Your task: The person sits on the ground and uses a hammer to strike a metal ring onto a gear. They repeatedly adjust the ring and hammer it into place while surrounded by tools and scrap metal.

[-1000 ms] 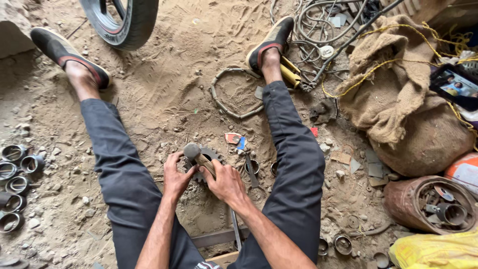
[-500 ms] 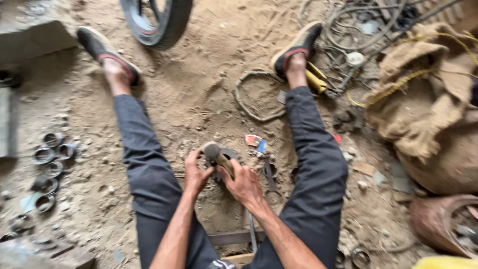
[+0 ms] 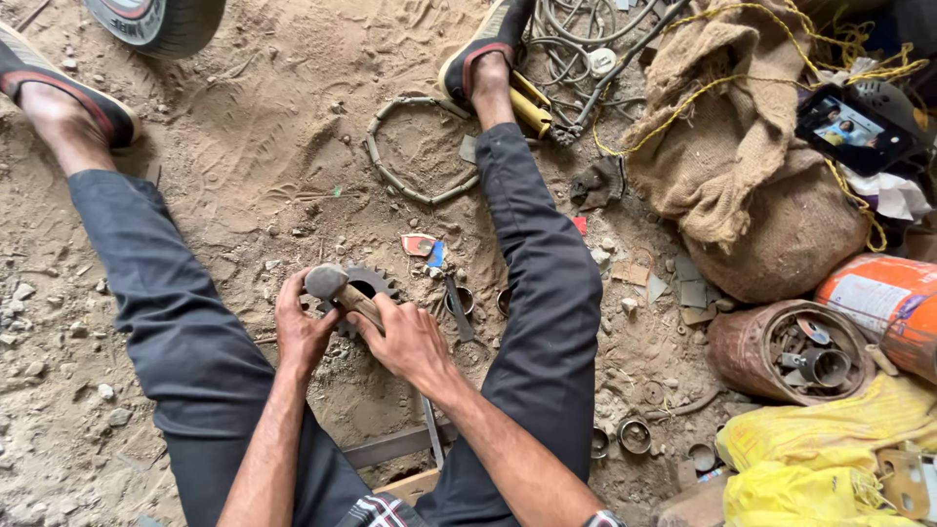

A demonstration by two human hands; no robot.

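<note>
I sit on sandy ground with my legs spread. My right hand (image 3: 410, 337) grips the wooden handle of a hammer (image 3: 332, 285), whose grey steel head rests over a dark toothed gear (image 3: 376, 283) lying in the sand between my legs. My left hand (image 3: 301, 327) holds the edge of that gear just below the hammer head. Much of the gear is hidden by both hands and the hammer.
A burlap sack (image 3: 752, 185) with yellow cord lies at right, a phone (image 3: 852, 129) on it. A rusty can of metal parts (image 3: 791, 351), an orange canister (image 3: 883, 307) and yellow bags (image 3: 830, 449) sit lower right. A wire ring (image 3: 415, 146) and a tyre (image 3: 161, 21) lie ahead.
The view has swung and shifted between frames. My hands stay on the hammer and gear in much the same hold; the hammer head sits low on the gear.
</note>
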